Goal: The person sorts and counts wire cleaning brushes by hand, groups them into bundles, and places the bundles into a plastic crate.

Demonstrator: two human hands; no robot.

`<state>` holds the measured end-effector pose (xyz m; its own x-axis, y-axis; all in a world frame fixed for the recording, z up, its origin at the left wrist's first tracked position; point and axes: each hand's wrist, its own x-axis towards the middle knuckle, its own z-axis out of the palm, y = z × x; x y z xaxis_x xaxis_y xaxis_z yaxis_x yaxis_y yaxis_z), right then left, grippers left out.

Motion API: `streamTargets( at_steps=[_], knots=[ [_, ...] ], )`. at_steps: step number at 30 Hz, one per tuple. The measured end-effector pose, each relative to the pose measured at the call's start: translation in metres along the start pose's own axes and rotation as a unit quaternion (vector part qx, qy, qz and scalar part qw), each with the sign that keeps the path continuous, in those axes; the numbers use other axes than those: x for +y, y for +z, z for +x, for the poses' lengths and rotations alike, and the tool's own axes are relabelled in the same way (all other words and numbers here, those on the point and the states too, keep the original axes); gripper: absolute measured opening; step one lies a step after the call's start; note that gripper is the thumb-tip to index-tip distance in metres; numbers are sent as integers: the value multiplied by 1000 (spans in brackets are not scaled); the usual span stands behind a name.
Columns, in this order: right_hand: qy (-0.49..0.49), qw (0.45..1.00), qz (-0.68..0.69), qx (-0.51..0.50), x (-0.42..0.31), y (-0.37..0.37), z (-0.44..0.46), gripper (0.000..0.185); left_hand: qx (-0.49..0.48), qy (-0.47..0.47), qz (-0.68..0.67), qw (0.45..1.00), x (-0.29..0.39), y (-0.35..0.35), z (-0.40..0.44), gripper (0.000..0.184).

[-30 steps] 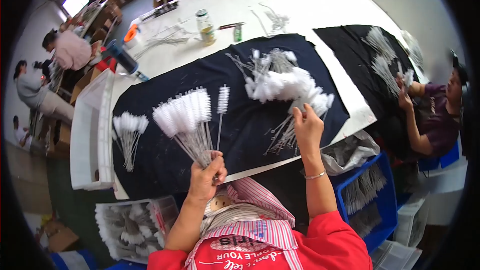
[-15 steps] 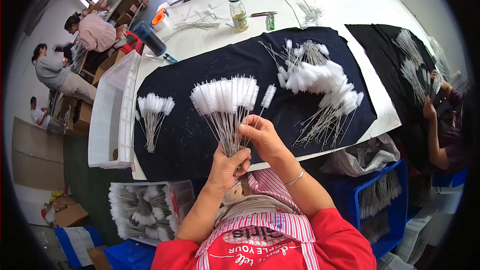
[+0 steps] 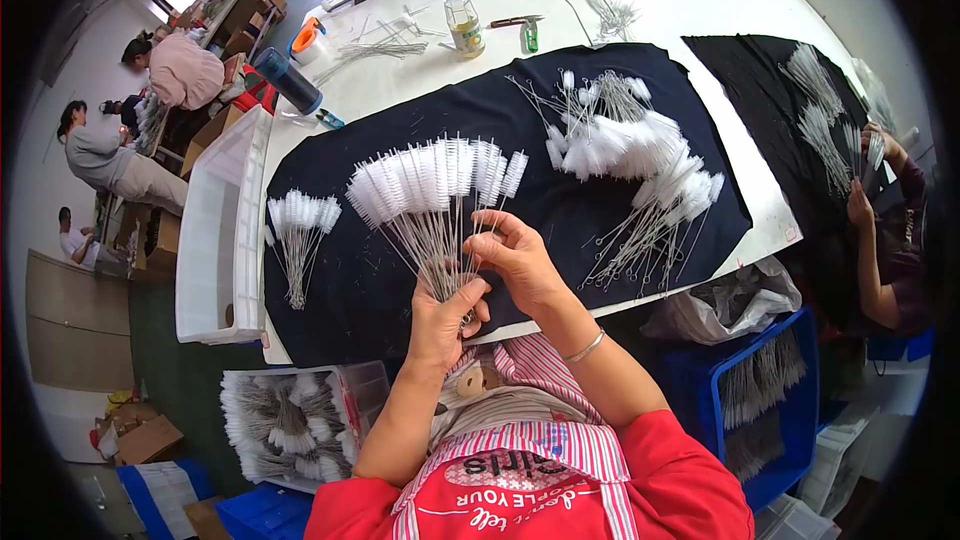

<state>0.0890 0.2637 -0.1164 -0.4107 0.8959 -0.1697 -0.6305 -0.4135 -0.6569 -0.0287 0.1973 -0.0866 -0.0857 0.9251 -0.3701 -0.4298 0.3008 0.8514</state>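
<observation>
A fanned bundle of white-bristled wire brushes (image 3: 415, 185) stands in my left hand (image 3: 445, 320), its fingers closed round the wire handles near their looped ends. My right hand (image 3: 515, 258) is at the bundle's right side, thumb and fingers pinched at the handle of a brush (image 3: 514, 175) at the edge. That brush's head is now against the others. A smaller group of brushes (image 3: 300, 225) lies to the left on the dark cloth (image 3: 360, 280). On the right lies a larger heap of brushes (image 3: 630, 145), some with ring ends toward me.
A white plastic crate (image 3: 225, 240) stands at the table's left edge. Beyond the cloth are a glass jar (image 3: 463, 25), a blue bottle (image 3: 288, 80) and loose wires. Below are a bin of brushes (image 3: 285, 425) and a blue crate (image 3: 765, 410). A co-worker's hand (image 3: 860, 205) is at far right.
The single brush on the right has joined the edge of the bundle. The bundle is spread wider and sits slightly further left. My right hand stays beside it.
</observation>
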Motion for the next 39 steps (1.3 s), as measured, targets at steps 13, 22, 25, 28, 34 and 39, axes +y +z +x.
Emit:
streamTargets(
  at_steps=[13, 22, 25, 28, 34, 39],
  knots=[
    [-124, 973, -143, 135, -2, 9, -9, 14, 53, 63, 63, 995, -11, 10, 0, 29],
    [-332, 873, 0, 357, -43, -18, -3, 9, 13, 16, 25, 999, -11, 12, -3, 27],
    [-300, 887, -107, 335, -62, -47, -21, 12, 19, -9, -33, 999, -15, 9, -1, 22],
    [-259, 851, -273, 367, -54, -77, -39, 16, 25, -24, -53, 998, -14, 6, 0, 22],
    [-270, 777, -466, 325, -39, -53, -49, 38, 20, -23, -29, 999, -16, 6, -2, 26],
    [-29, 994, -93, 48, -13, 2, -24, 43, -18, -19, -33, 999, -12, 12, -5, 34]
  ],
)
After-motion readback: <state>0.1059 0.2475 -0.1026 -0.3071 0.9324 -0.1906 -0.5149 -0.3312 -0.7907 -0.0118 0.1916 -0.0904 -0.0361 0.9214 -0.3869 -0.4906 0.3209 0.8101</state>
